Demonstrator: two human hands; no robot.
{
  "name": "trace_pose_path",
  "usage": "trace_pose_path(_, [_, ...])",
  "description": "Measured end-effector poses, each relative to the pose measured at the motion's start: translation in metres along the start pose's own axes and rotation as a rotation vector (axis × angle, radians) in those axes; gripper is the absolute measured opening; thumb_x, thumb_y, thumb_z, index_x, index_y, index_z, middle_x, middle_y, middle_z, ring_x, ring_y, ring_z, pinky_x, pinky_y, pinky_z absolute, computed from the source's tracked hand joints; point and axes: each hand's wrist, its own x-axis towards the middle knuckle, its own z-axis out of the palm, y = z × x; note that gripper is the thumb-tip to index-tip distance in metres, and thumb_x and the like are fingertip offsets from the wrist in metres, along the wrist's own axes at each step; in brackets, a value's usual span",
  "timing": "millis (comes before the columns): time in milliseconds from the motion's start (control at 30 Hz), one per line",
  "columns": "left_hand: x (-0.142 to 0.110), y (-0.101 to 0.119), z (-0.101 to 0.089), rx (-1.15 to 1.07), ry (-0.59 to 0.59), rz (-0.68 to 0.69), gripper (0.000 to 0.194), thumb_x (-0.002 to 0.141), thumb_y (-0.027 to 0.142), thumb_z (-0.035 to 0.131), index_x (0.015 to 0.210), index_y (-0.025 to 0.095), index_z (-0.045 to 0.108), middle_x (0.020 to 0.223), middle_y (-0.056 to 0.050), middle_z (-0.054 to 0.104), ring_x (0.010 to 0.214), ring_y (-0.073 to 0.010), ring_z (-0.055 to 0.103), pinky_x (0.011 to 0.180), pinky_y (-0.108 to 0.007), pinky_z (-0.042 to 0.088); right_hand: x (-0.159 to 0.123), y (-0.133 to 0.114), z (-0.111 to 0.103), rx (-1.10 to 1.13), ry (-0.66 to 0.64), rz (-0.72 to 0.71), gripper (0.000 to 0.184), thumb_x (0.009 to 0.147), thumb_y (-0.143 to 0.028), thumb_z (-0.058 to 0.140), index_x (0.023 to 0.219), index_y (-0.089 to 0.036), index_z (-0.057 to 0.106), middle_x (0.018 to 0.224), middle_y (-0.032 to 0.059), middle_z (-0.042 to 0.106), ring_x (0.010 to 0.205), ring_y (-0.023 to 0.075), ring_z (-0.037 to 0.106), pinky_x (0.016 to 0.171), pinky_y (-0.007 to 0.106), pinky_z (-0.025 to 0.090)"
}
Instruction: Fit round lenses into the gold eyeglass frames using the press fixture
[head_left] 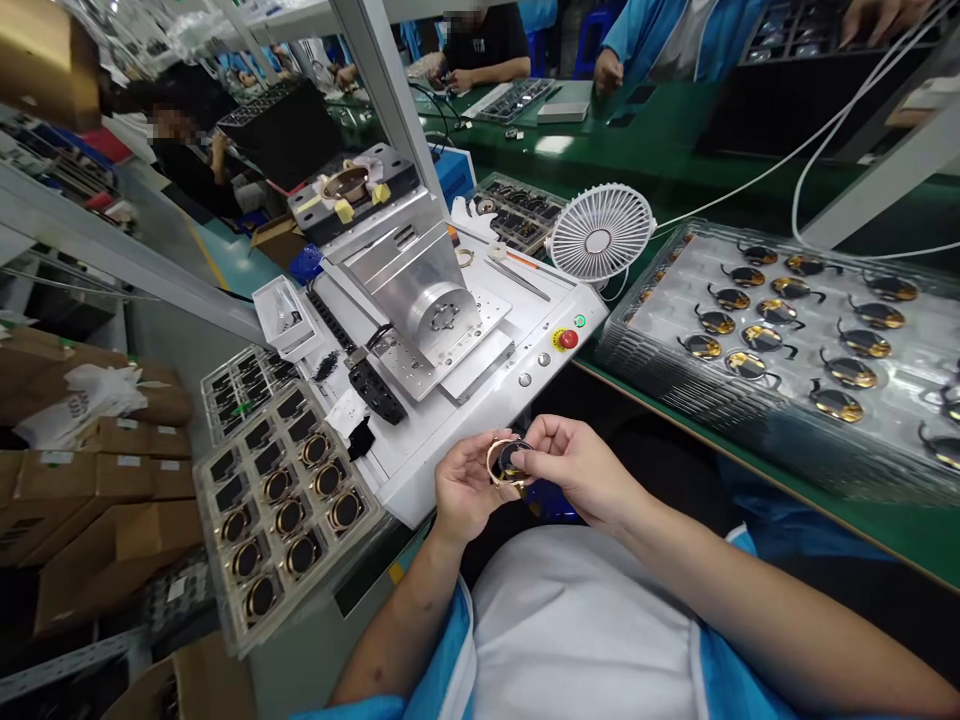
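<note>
Close in front of my body, both hands meet on one small round part. My left hand (466,485) grips a gold-rimmed watch case (495,462) by its edge, fingers curled round it. With thumb and fingertips, my right hand (566,460) pinches a black disc (511,455) at the case's opening. Whether the disc sits fully inside the ring cannot be made out. Behind the hands stands a white machine (480,400) with a metal fixture (442,300) on top.
At left, a clear tray (281,585) holds several gold-rimmed round parts. Stacked clear trays (637,335) at right carry black-and-gold discs with ribbon tails. A white fan (600,235), a red stop button (568,340) and tweezers (521,280) are on the machine. Other people work across the green table (517,150).
</note>
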Motion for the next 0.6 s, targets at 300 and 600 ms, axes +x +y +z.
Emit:
trace_pose_path(300, [-0.001,-0.003,-0.003,0.062,0.06,0.067,0.062,0.054,0.024,0.102,0.112,0.031,0.079,0.108,-0.006,0.083,0.096,-0.0267,0.081,0.084,-0.036,0.069,-0.006,0.001,0.015,-0.164,0.069,-0.146,0.029,0.06,-0.022,0.078,0.072,-0.021,0.051,0.06,-0.0058,0.057,0.052,0.0084,0.049,0.048,0.02,0.04])
trace_pose_path(600, [-0.002,-0.001,-0.001,0.112,0.069,0.094,0.064,0.053,0.018,0.101,0.112,0.032,0.079,0.108,-0.004,0.084,0.093,-0.0253,0.082,0.081,-0.034,0.069,-0.006,0.003,0.018,-0.233,0.094,-0.204,0.026,0.063,-0.021,0.072,0.074,-0.022,0.049,0.061,-0.006,0.056,0.052,0.0087,0.049,0.046,0.019,0.039])
